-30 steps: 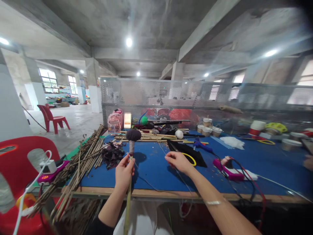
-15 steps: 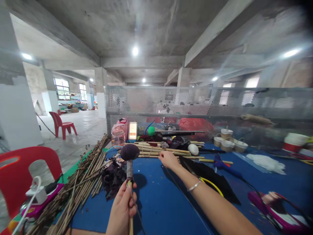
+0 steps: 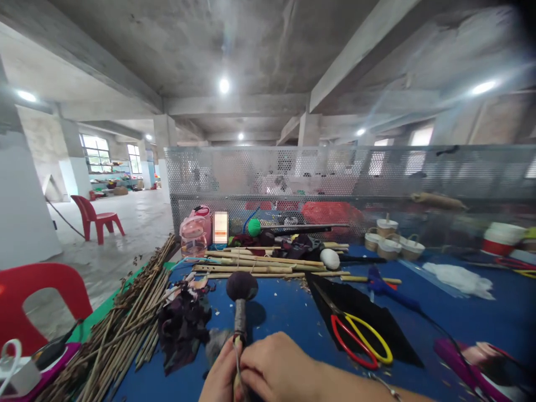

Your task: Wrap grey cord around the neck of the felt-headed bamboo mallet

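A stick with a dark cloth-covered ball head (image 3: pixel 242 287) stands upright near the middle, its neck (image 3: pixel 240 317) bound in grey wrapping. My left hand (image 3: pixel 221 371) is closed round the stick below that wrapping. Right beside it, my right hand (image 3: pixel 272 365) has its fingers curled in against the stick. A thin grey strand (image 3: pixel 238 357) runs down between both hands; whether the right fingers pinch it is hidden. To the left lies crumpled dark patterned cloth (image 3: pixel 184 324). Scissors (image 3: pixel 355 335) with one red and one yellow handle rest on black fabric (image 3: pixel 377 318) to the right.
Dry twigs (image 3: pixel 125 318) are heaped along the left edge. Pale sticks (image 3: pixel 259 262), a white ball (image 3: pixel 330 258) and a green ball (image 3: pixel 254 226) lie at the back. A blue glue gun (image 3: pixel 381 283) and a purple power strip (image 3: pixel 473 363) sit right. Perforated metal panels (image 3: pixel 268 173) stand behind.
My right hand has come back from the far sticks to the left hand at the stick. The ball head has moved slightly right and lower. The scissors now show fully.
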`<state>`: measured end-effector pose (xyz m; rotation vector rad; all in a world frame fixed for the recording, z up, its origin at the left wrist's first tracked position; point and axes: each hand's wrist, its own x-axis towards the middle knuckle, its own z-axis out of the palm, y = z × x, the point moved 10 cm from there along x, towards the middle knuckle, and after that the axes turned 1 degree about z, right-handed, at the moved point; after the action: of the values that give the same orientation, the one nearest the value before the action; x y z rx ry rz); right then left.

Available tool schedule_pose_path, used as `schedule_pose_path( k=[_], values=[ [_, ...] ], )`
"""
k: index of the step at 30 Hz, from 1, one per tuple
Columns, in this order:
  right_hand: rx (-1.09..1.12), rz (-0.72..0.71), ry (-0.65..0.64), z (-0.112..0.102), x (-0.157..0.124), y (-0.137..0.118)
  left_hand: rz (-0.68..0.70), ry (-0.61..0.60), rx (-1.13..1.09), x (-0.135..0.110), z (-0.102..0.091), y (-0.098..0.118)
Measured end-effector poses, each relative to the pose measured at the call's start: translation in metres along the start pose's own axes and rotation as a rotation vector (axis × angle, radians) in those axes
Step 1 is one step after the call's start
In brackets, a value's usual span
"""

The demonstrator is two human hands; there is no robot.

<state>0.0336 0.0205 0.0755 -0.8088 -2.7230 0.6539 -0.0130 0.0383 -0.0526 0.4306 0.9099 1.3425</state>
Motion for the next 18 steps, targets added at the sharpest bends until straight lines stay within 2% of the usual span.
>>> schedule_pose_path(
  k=[6, 9, 11, 13, 15, 18],
  values=[
    [0.367, 0.056, -0.186, -0.006, 0.004, 0.040, -0.023, 0.020, -0.021, -0.011, 0.006, 0.006],
    [0.292, 0.140, -0.200, -0.005, 0.017, 0.074, 0.037, 0.070, 0.002, -0.019, 0.007, 0.017],
    [0.177, 0.156, -0.129, -0.007, 0.030, 0.087, 0.072, 0.027, 0.036, -0.026, 0.016, 0.021],
    [0.124, 0.101, -0.013, -0.011, 0.045, 0.084, 0.103, -0.055, 0.064, -0.033, 0.029, 0.024],
    [0.131, -0.032, 0.053, -0.006, 0.062, 0.065, 0.121, -0.109, 0.085, -0.039, 0.039, 0.024],
    [0.047, -0.268, 0.009, 0.023, 0.085, 0.030, 0.133, -0.122, 0.117, -0.043, 0.043, 0.023]
  ],
)
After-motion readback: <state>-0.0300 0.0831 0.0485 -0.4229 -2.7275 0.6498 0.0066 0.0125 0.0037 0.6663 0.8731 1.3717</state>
